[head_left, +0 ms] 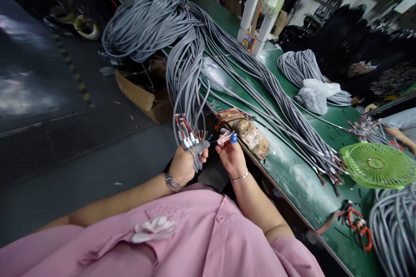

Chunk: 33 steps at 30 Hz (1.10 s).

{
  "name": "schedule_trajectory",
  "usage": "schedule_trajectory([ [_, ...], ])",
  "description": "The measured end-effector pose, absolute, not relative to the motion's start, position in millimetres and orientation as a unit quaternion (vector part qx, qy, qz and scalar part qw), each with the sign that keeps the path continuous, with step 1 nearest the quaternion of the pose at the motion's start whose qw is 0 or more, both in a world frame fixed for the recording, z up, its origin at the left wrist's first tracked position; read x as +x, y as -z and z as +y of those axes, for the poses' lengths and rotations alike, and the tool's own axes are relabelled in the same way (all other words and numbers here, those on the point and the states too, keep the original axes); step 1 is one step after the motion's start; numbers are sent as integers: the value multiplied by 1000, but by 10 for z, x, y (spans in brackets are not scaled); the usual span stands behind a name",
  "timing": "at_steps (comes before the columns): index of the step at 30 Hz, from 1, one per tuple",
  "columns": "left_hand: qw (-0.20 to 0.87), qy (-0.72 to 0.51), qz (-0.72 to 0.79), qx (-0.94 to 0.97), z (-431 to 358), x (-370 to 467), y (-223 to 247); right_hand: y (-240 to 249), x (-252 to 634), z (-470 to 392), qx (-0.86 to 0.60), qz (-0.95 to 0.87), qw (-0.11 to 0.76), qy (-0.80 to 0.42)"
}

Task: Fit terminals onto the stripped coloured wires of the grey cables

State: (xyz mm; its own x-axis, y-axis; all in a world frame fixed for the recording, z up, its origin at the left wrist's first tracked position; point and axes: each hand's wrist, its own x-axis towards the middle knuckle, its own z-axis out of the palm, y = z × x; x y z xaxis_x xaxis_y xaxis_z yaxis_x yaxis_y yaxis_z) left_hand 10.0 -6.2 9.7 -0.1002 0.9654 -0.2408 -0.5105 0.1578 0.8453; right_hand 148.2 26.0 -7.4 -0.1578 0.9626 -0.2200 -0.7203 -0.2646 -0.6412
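My left hand (185,165) is wrapped round a bundle of grey cables (197,162) below their stripped ends. Thin coloured wires (182,127) in red, green, black and other colours fan out above white sleeves. A grey covering (200,146) lies along the thumb. Just to the right, my right hand (232,159) is closed in a pinch on a small pale pink piece (224,138), its exact kind unclear. Beside that piece a blue cap (233,137) appears to cover a fingertip. One thin blue wire (212,141) spans the gap between my hands.
Grey cable coils (146,21) drape over the green bench (302,181), with long cables running right. A taped wooden block (250,132) sits at its edge. Further right are a green fan (377,163) and orange-handled scissors (359,225). A cardboard box (143,91) stands below. Another person's arm (399,136) shows at right.
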Motion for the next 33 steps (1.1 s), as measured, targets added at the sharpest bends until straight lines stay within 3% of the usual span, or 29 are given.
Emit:
schedule_trajectory([
  [33,622,-563,459,293,-106,159,-40,89,1456,240,-282,-170,584,-742],
])
